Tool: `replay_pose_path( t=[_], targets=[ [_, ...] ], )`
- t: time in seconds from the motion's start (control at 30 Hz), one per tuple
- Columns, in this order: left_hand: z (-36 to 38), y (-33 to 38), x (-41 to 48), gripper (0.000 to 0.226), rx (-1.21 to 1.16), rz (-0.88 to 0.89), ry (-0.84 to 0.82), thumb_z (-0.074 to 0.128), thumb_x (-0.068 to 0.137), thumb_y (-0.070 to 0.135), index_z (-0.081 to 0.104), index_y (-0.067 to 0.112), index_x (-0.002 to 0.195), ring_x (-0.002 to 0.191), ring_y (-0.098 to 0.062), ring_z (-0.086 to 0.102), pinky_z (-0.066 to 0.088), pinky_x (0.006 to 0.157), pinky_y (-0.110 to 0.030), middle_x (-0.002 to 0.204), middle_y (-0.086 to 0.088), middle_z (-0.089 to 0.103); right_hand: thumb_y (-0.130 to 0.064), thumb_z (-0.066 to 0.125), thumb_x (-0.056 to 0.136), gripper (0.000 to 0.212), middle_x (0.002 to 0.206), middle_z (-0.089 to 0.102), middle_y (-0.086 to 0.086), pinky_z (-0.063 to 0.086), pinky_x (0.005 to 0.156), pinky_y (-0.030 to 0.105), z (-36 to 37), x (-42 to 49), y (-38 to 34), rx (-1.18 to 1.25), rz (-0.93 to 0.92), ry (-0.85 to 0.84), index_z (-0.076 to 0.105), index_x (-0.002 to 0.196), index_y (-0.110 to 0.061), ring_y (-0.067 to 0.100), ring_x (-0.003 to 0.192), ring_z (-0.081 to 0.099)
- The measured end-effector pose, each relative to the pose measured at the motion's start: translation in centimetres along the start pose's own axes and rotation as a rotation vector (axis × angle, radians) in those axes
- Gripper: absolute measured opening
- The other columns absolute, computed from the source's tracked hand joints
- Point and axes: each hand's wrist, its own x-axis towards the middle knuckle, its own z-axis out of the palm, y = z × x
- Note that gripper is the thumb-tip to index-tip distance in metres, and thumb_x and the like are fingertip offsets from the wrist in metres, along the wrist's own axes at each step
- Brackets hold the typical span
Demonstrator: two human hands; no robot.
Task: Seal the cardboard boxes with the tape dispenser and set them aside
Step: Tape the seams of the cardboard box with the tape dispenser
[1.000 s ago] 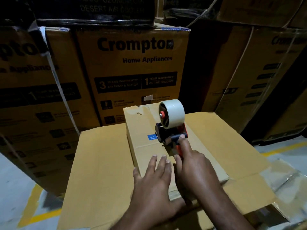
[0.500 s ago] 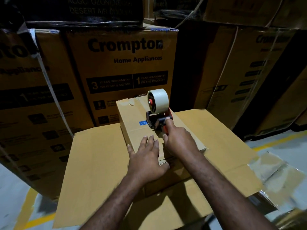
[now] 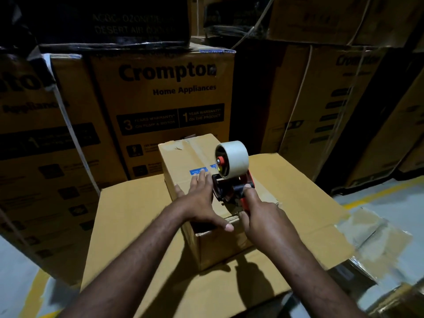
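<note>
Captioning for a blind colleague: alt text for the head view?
A person's right hand grips a red-and-black tape dispenser on a small brown cardboard box, while the left hand presses flat on its top. Printed cartons stand behind.

The small box (image 3: 181, 157) sits on the large carton (image 3: 128, 226), toward its far edge. The tape dispenser (image 3: 231, 187) stands on the small box top, right of centre, with its tape roll (image 3: 236, 157) uppermost. The left grip (image 3: 199, 203) (the person's hand, laid flat) lies on the box top just left of the dispenser. The right grip (image 3: 261, 216) holds the dispenser at its near end. A printed carton (image 3: 165, 99) stands behind, with the side cartons (image 3: 332, 111) further right.
</note>
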Motion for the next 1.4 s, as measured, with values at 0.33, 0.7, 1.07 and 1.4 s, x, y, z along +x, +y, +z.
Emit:
replay_pose_path(
  t=[0.33,0.7,1.07,1.4],
  targets=[
    [0.7,-0.8,0.2,0.143,-0.080,0.023,0.215,0.084,0.051,0.075,0.005,0.025,0.160,0.156,-0.019,0.009,-0.014,0.118,-0.066,0.169,-0.001,0.016,-0.028,0.053,0.099,0.054,0.105,0.067,0.015,0.051,0.079,0.043,-0.9,1.5,-0.9,-0.013,-0.031,-0.054,0.024,0.144,-0.025,0.035,0.089,0.058],
    [1.7,1.0,-1.2,0.117,-0.077,0.026,0.164,0.083,0.071,0.060,0.010,0.040,0.161,0.157,-0.019,-0.002,-0.015,0.116,-0.069,0.171,0.005,0.005,-0.026,0.048,0.104,0.052,0.090,0.062,0.005,0.043,0.062,0.033,-2.6,-4.4,2.1,0.044,-0.046,-0.064,0.019,0.147,-0.028,0.022,0.077,0.054],
    [1.4,0.7,-0.4,0.067,-0.107,0.126,0.089,0.082,0.077,0.039,0.054,0.041,0.138,0.156,-0.012,0.002,-0.012,0.121,-0.058,0.166,-0.004,0.028,-0.029,0.045,0.105,0.052,0.083,0.057,-0.002,0.037,0.056,0.027,-2.2,-5.9,1.5,0.055,0.007,-0.049,0.016,0.148,-0.029,0.018,0.072,0.053],
    [2.4,0.4,-0.7,0.038,-0.096,0.134,0.069,0.070,0.072,0.052,0.058,0.060,0.108,0.151,-0.027,0.026,0.002,0.125,-0.055,0.159,0.015,0.039,-0.035,0.043,0.106,0.054,0.076,0.046,-0.008,0.026,0.047,0.018,-1.5,-9.1,1.6,0.054,0.020,0.039,0.010,0.149,-0.032,0.003,0.060,0.042]
  ],
)
